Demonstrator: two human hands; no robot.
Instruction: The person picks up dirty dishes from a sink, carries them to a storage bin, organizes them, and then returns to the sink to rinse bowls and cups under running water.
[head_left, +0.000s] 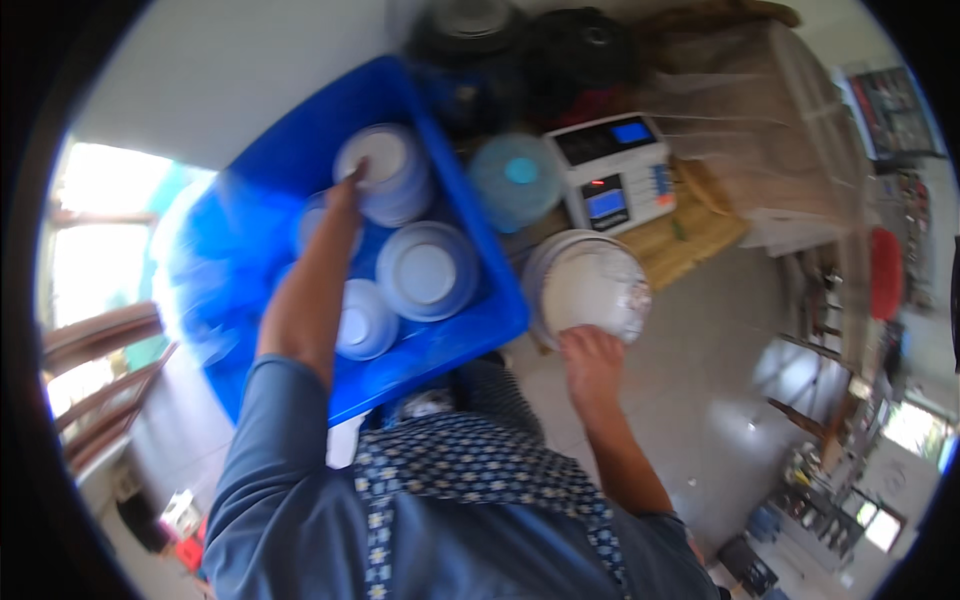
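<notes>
My left hand (358, 176) reaches into a large blue plastic crate (469, 214) and touches a stack of white bowls (394, 180), which stand upside down. Its fingers are blurred, so the grip is unclear. More overturned white bowls (427, 271) and a smaller bowl (360, 322) sit nearer to me in the crate; others are partly hidden by my left forearm. To the right of the crate, my right hand (592, 341) has its fingers over the near rim of a round white container (592, 289). Its thumb is hard to make out.
Behind the container stands a white digital scale (630, 172) on a wooden surface (705, 232), beside a translucent round tub (515, 180). Dark pots or lids (585, 45) lie at the back. Translucent sheeting (757, 120) covers something at the right. A red stool seat (886, 274) is farther off.
</notes>
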